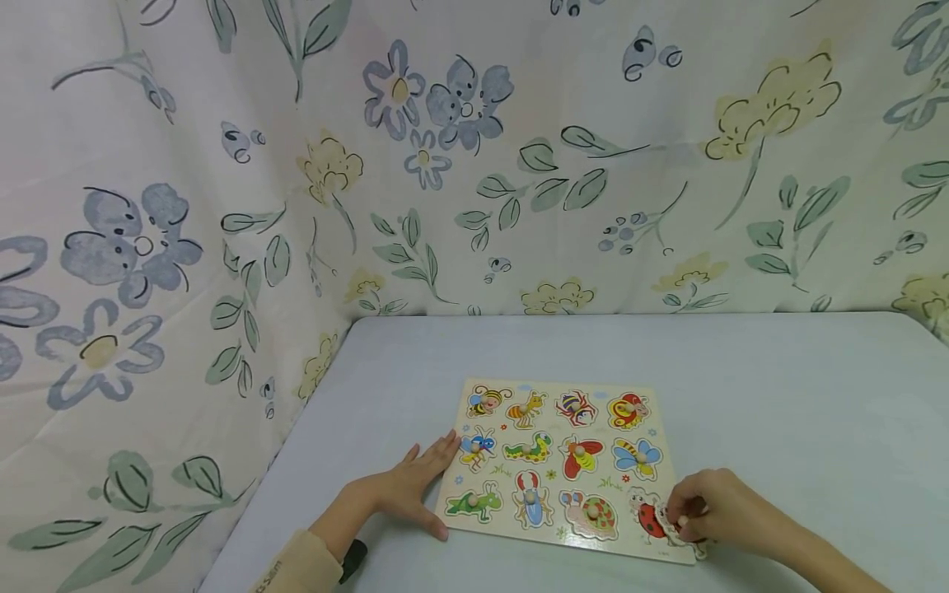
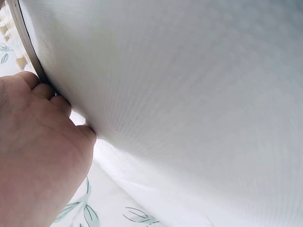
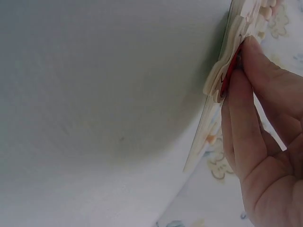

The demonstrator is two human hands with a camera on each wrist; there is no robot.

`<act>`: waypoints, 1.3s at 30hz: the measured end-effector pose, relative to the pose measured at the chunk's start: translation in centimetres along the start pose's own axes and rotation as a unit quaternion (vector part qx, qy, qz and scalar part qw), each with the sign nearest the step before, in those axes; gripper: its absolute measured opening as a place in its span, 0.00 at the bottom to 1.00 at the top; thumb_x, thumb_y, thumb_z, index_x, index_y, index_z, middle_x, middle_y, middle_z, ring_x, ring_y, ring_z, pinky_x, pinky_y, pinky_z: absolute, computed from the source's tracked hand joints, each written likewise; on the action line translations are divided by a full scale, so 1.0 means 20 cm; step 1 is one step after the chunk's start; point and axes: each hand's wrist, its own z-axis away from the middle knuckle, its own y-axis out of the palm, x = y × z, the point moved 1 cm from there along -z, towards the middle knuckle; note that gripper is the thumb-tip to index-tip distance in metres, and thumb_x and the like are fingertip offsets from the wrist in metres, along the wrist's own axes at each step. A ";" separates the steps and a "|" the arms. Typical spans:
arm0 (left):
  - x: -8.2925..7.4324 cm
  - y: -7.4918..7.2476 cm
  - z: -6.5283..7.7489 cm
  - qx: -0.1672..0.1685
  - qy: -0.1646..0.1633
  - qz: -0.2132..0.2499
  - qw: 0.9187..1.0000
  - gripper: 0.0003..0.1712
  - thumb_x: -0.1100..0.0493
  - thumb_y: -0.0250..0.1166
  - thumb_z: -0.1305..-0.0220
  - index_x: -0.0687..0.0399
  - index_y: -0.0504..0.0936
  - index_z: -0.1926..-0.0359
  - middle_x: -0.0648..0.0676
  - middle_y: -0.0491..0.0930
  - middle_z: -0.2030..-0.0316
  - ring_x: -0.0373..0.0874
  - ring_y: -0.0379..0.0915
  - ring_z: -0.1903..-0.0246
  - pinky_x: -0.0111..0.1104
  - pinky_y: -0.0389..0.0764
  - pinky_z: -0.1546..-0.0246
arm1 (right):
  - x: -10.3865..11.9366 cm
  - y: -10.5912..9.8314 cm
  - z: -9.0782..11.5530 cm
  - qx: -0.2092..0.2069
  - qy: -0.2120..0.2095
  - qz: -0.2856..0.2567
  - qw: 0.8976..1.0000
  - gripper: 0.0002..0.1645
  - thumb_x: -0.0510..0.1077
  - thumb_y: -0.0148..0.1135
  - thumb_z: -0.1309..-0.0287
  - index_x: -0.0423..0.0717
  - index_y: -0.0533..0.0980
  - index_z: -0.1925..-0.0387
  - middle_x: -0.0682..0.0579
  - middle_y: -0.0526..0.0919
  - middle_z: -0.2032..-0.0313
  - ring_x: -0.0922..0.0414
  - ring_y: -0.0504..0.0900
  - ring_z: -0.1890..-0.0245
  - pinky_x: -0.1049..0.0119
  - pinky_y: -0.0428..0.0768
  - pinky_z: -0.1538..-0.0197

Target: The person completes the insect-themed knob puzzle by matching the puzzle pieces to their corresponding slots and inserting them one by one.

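A wooden peg puzzle board with several insect pieces lies flat on the table. My right hand pinches a ladybug puzzle piece over the board's near right corner. In the right wrist view, the red ladybug piece sits between thumb and fingertips, close against the board. Beside it shows a ladybug picture on the board, partly covered by the piece. My left hand rests at the board's left edge, fingers and thumb spread and touching it.
The table is covered in plain white. Floral cloth hangs behind it and along the left side. A small black object shows beside the left sleeve. On the board sit a snail piece and a butterfly-like piece.
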 end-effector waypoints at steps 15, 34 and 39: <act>0.00 -0.01 0.01 -0.005 0.002 0.003 1.000 0.72 0.42 0.78 0.55 0.57 0.38 0.23 0.56 0.35 0.23 0.52 0.31 0.25 0.53 0.32 0.28 | 0.04 0.01 -0.05 -0.008 -0.009 -0.008 1.000 0.09 0.33 0.72 0.54 0.48 0.80 0.76 0.62 0.77 0.78 0.69 0.70 0.78 0.72 0.73 0.77; 0.01 0.00 0.00 -0.005 0.005 0.003 1.000 0.72 0.42 0.78 0.55 0.58 0.39 0.23 0.56 0.35 0.23 0.52 0.31 0.25 0.53 0.31 0.28 | 0.07 0.07 -0.13 -0.024 -0.031 0.012 0.999 0.09 0.37 0.75 0.55 0.48 0.80 0.77 0.64 0.76 0.78 0.69 0.69 0.77 0.72 0.73 0.75; 0.00 0.00 0.00 -0.005 0.006 0.004 1.000 0.72 0.42 0.78 0.55 0.58 0.39 0.23 0.56 0.34 0.23 0.52 0.31 0.25 0.53 0.31 0.29 | 0.07 0.08 -0.14 -0.022 -0.029 0.007 0.999 0.09 0.37 0.76 0.55 0.48 0.80 0.77 0.63 0.76 0.78 0.69 0.69 0.76 0.73 0.73 0.74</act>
